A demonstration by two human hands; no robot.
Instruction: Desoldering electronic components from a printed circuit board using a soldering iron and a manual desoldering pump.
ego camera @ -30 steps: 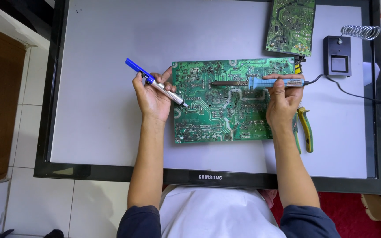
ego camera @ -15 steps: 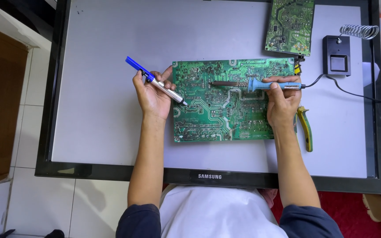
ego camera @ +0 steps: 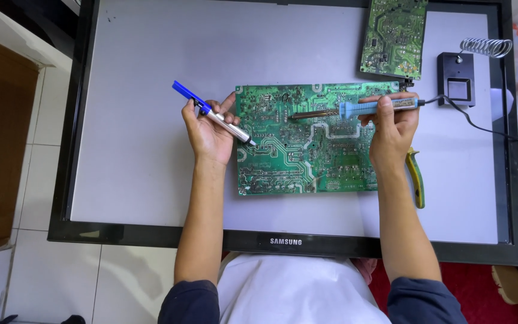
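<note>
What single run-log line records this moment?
left hand: holds desoldering pump | right hand: holds soldering iron over large circuit board | nearby: pliers, iron stand

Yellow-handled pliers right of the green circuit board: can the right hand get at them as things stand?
Probably not straight away: the right hand grips the blue-handled soldering iron. The yellow-handled pliers lie uncovered beside that forearm, so the path is free once the iron is put down.

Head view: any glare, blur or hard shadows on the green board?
Head view: even, soft light; the large green circuit board is sharp, its traces legible, no glare. Faint shadows under the left hand and right hand. Slight wide-angle bowing along the black monitor frame.
</note>
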